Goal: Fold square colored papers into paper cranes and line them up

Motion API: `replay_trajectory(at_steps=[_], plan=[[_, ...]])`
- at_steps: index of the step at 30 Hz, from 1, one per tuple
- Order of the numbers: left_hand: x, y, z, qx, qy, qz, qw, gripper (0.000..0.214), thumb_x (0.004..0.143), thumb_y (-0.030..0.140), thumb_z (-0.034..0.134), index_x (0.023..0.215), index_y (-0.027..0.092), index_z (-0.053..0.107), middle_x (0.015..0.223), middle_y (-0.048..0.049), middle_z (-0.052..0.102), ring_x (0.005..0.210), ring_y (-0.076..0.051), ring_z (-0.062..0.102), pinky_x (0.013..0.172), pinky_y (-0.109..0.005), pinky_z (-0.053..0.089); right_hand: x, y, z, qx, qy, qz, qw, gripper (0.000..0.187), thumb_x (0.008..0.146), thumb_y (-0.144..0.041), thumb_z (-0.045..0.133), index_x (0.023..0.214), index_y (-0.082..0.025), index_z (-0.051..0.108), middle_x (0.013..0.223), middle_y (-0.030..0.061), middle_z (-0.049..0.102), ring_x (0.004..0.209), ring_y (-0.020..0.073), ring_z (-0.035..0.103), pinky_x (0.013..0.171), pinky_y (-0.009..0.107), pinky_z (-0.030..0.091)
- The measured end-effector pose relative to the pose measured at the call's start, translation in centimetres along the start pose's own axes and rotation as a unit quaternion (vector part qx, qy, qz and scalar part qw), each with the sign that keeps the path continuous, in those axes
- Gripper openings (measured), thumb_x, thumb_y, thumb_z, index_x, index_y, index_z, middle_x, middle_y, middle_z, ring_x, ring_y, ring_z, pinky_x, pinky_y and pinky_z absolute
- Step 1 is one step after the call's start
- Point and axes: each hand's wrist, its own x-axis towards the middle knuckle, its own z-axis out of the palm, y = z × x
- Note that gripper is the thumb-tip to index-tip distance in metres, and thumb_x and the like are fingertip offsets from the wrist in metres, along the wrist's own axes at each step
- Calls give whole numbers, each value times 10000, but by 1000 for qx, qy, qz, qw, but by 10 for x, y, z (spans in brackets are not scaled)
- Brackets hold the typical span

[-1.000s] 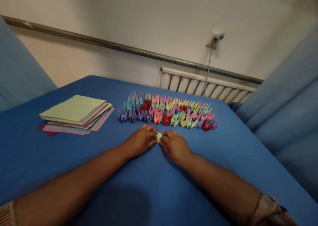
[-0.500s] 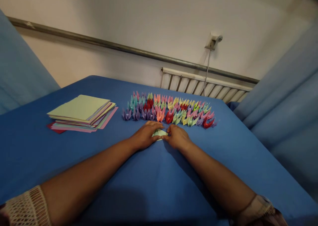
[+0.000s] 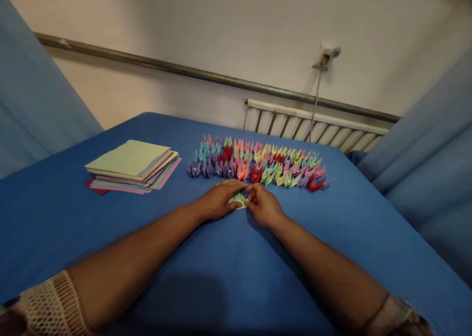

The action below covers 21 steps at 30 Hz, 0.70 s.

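Observation:
A small piece of pale green folded paper [image 3: 239, 199] lies on the blue cloth between my hands. My left hand [image 3: 220, 199] rests over its left side, thumb on the near part and fingers stretched along the far edge. On the right, my right hand [image 3: 263, 204] pinches the paper's right edge with thumb and fingers curled. Part of the paper is hidden under the fingers. Just beyond my fingertips stand rows of folded paper cranes [image 3: 243, 168] in many colours.
To the left sits a stack of coloured square paper [image 3: 129, 159], pale yellow on top. Blue cloth [image 3: 228, 267] covers the table. Behind it are a metal rail [image 3: 177, 69], a radiator [image 3: 287, 122] and a wall socket with a cord [image 3: 324, 58]. Blue curtains [image 3: 435, 154] hang at both sides.
The whole view has shifted slightly, moving things to the right in it. My fingers have changed position on the paper, and its near folds look different. The cranes and stack stay put.

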Motion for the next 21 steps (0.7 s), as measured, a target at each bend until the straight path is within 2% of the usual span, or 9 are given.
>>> replay_trajectory(at_steps=[3,6,8,10,12,14,16,18,21], plan=[[-1,5,-7,19,-3,-1,1000,432,826,268,630,1248,211,555,1181,-88,643,1088,-255,568,951,-386,393,-3,0,-1,31,4,-93,995,295,818,-128,574,1085,-230,506,831,-21,645,740,150,626,719,289,473],[-1,11,-14,42,-14,-7,999,240,836,312,620,1048,204,652,918,-52,671,885,-221,591,830,-336,410,-6,-2,0,74,23,-173,982,264,839,-129,540,1083,-231,526,890,4,639,825,156,626,796,309,485],[-2,15,-17,19,-11,-26,999,153,831,314,613,898,192,677,779,-26,641,783,-196,576,759,-306,404,-6,-4,3,134,55,-181,973,246,836,-156,555,1071,-226,536,906,16,631,837,157,623,808,317,492],[-2,18,-16,-66,13,-97,993,186,825,345,603,777,175,662,670,2,592,667,-166,548,652,-272,392,-4,-5,6,234,90,-139,958,265,814,-226,610,1065,-219,528,933,24,629,785,146,622,751,303,507],[-1,20,-12,-190,61,-199,959,242,781,394,635,724,158,635,619,23,558,580,-141,514,561,-247,370,-1,-5,9,329,96,-72,937,312,772,-324,671,1024,-209,527,917,24,634,697,130,611,642,272,502],[0,24,-7,-304,126,-272,904,274,699,401,705,752,142,632,645,25,573,570,-133,517,541,-239,384,0,-6,12,373,61,-19,926,320,733,-413,699,915,-199,546,796,5,634,615,122,587,552,247,469],[0,28,-2,-392,173,-298,853,322,650,390,750,805,130,641,694,13,603,597,-133,540,567,-242,418,1,-6,15,381,14,0,924,325,703,-463,709,796,-194,553,657,-18,606,563,122,564,507,235,435],[1,33,1,-468,187,-305,808,360,629,386,779,835,125,640,716,0,621,610,-135,560,589,-251,443,1,-6,16,384,-14,-1,923,332,685,-483,711,725,-195,552,602,-22,597,539,120,548,494,233,414],[0,35,3,-537,171,-297,771,364,619,368,804,831,125,636,726,-18,644,635,-145,591,619,-263,464,3,-5,13,385,6,2,923,340,688,-509,698,694,-201,553,585,-26,593,525,116,527,494,235,402]])
